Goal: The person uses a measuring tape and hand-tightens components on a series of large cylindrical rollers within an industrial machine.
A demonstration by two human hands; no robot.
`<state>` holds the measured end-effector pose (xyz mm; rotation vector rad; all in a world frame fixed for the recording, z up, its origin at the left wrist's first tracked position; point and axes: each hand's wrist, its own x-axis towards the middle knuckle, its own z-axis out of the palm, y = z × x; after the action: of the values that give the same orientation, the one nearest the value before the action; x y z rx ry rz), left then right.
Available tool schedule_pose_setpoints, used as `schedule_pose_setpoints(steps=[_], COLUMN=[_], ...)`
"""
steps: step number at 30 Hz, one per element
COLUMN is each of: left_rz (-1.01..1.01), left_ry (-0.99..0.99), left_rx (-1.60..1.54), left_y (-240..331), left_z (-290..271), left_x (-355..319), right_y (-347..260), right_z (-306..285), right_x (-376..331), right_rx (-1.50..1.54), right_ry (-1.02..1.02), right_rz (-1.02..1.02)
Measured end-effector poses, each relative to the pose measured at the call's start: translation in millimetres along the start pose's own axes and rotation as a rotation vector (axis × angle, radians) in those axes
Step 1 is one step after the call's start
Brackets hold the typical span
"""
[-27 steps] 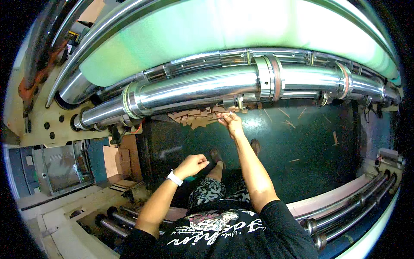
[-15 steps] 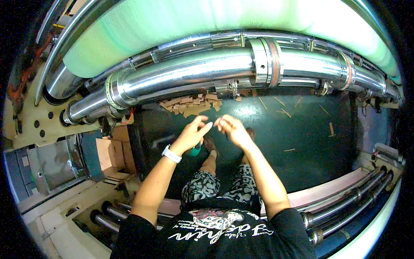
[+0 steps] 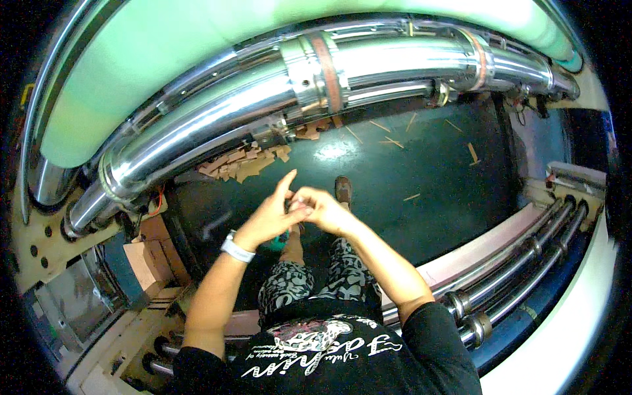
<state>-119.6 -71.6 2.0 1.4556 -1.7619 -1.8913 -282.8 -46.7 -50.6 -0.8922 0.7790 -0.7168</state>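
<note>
My left hand [image 3: 266, 216] and my right hand [image 3: 324, 209] meet in front of my body, above the floor. The left index finger points up and away, while its thumb reaches the right fingers. Below the left palm shows a teal round thing [image 3: 276, 242], mostly hidden; it seems to be held by the lower fingers. My right fingers are curled in a pinch against the left hand. A small dark spot shows between the hands, too hidden to name. A pale watch [image 3: 237, 247] is on my left wrist.
A large steel shaft [image 3: 230, 108] with collars crosses ahead, below a pale green roller [image 3: 158, 66]. Cardboard scraps [image 3: 247, 161] lie on the dark floor [image 3: 388, 171]. An open carton [image 3: 148, 263] stands at left. Steel rollers [image 3: 520, 270] run behind me on the right.
My hands have come together from slightly apart, and the right fingers now touch the left hand. The view has turned, shifting the shaft and scraps leftward. The teal thing stays beneath my left hand.
</note>
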Motion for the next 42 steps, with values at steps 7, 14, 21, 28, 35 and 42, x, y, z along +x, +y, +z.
schedule_pose_setpoints(steps=[7,14,21,28,35,42], left_rz=[-0.133,0.065,0.174,0.237,0.196,0.210], left_ry=[-0.086,0.160,0.411,0.599,0.570,0.559], left_rx=[-0.099,0.109,0.432,0.584,0.646,0.710], left_y=[-12.7,-0.3,-7.0,-10.1,-15.0,-7.5], left_z=[-104.4,-116.2,-116.8,-109.1,-112.0,-110.7], left_x=[-20.7,15.2,37.1,40.5,46.1,43.4], right_y=[-77.5,-107.6,-106.7,8.5,54.6,19.0], right_z=[-196.0,-314.3,-301.3,-117.4,-3.2,7.1], right_x=[-52.2,-38.1,-12.2,40.5,131.2,132.7], right_rx=[-0.325,-0.802,-0.659,0.079,1.087,1.076], right_ry=[0.880,1.290,1.503,0.892,0.472,0.340], right_rz=[-0.205,-0.447,-0.572,0.226,0.097,0.141])
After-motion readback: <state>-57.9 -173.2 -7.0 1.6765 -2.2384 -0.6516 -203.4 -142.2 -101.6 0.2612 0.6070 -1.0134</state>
